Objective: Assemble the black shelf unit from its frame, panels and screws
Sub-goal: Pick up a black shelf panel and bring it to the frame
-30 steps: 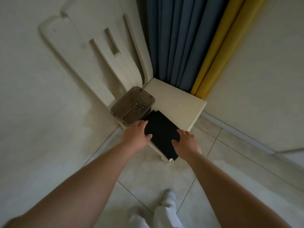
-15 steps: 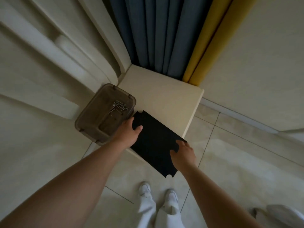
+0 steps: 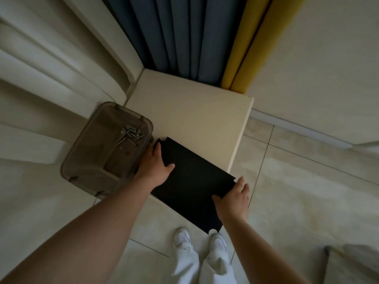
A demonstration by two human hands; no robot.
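A black shelf panel with notched corners lies partly on a cream table and juts out over the floor toward me. My left hand grips its left edge, thumb on top and fingers under. My right hand holds the right edge, thumb on top. A translucent brown bin stands at the table's left corner, with several silver screws inside.
Blue and yellow curtains hang behind the table. White panelled furniture rises on the left. My white shoes stand on the tiled floor below the panel. A pale object sits at the lower right.
The panel has slid off the table toward me, held by both hands at its sides. The view has closed in on the table and tilted down.
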